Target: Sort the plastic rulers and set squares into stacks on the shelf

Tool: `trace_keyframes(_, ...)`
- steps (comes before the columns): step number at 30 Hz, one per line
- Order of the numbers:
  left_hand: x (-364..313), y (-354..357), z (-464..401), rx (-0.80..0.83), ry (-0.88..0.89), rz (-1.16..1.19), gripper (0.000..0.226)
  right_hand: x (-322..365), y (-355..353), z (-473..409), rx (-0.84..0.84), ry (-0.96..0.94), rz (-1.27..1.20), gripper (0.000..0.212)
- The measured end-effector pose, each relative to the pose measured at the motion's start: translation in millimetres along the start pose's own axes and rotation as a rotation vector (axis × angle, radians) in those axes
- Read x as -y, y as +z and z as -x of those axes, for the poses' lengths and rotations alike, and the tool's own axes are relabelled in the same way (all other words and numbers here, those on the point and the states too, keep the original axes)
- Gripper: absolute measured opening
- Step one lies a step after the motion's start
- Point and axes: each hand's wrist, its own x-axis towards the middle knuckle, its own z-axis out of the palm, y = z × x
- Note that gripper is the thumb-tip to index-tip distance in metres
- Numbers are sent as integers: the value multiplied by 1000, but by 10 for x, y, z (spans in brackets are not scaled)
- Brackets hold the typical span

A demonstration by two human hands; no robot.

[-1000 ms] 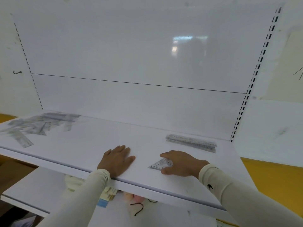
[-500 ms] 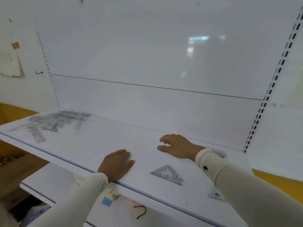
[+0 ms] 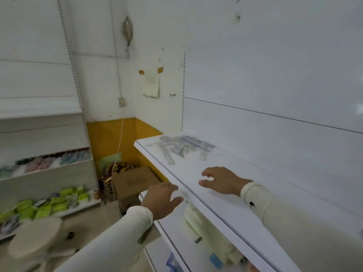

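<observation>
A loose pile of clear plastic rulers and set squares (image 3: 184, 147) lies blurred at the far left end of the white shelf (image 3: 245, 201). My right hand (image 3: 220, 180) hovers over the shelf top, short of the pile, fingers loosely curved and holding nothing. My left hand (image 3: 162, 199) is off the shelf's front edge, fingers relaxed, holding nothing. The sorted ruler stack and the small set square are out of view to the right.
A lower shelf (image 3: 176, 232) under the white one holds packaged goods. A cardboard box (image 3: 131, 183) stands on the floor by the yellow wall. A round white stool (image 3: 33, 234) is at lower left. Side shelves (image 3: 45, 167) carry coloured packets.
The view has swung left toward the pile. My right hand left the set square and moved left along the shelf. My left hand came off the shelf top.
</observation>
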Motion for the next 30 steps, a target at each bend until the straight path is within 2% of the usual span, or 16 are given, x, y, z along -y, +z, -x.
trace_keyframes(7,1373,-313,-141,70,-108,-102,43,1076,181,-1354,1,-146,53,58)
trace_keyframes(16,2645,-525,-590,78,-281,-51,40,1975,552,-2799,106,-286,135,53)
trace_keyframes(20,3196,-478,-967,96,-331,-90,49,2244,688,-3533,116,-343,117,50)
trace_keyframes(23,3631,-472,-1384,107,-375,-96,40,2343,749,-4142,120,-375,88,50)
trace_keyframes(30,4422,-695,-2562,156,-393,-126,39,2220,456,-5613,84,-355,-9,58)
